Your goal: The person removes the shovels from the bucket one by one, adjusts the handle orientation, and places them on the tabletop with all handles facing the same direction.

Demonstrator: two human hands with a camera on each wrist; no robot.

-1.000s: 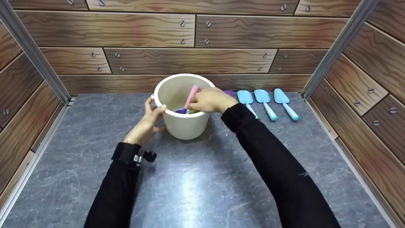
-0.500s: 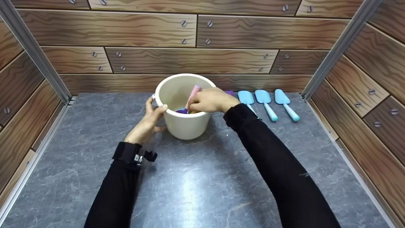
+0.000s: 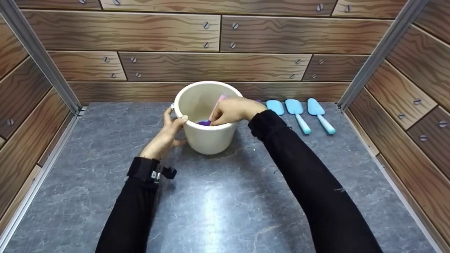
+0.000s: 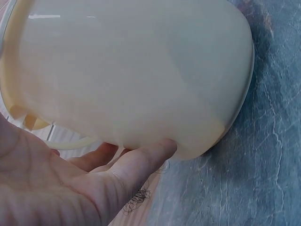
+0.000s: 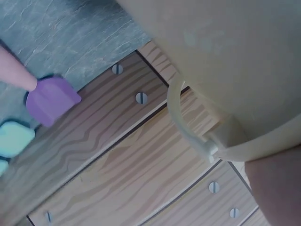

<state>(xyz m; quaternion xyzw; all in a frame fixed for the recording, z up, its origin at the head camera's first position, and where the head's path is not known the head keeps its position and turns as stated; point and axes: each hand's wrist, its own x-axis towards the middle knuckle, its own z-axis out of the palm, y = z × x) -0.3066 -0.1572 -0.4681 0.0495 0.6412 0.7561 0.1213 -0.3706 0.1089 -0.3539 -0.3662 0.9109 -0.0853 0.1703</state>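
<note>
A cream bucket [image 3: 211,142] stands upright on the grey surface. My left hand [image 3: 165,135] holds its near left side, thumb at the rim; in the left wrist view its fingers [image 4: 141,160] lie against the outer wall. My right hand [image 3: 233,109] reaches over the rim into the bucket, bent at the wrist, its fingertips hidden inside. Beside those fingers leans a toy shovel with a pink handle [image 3: 216,107] and purple blade [image 3: 204,123]. Whether the right fingers grip it or something below cannot be seen.
Right of the bucket lie light blue toy shovels [image 3: 294,106] in a row by the back wall. A purple shovel with a pink handle [image 5: 51,101] lies beside them. The bucket's bail handle [image 5: 181,117] hangs outside. Wood-patterned walls [image 3: 182,66] enclose the surface.
My right hand has dipped slightly deeper into the bucket, covering more of the pink handle. Yellow and green bits seen earlier by its fingertips are now out of sight. The left hand holds its place.
</note>
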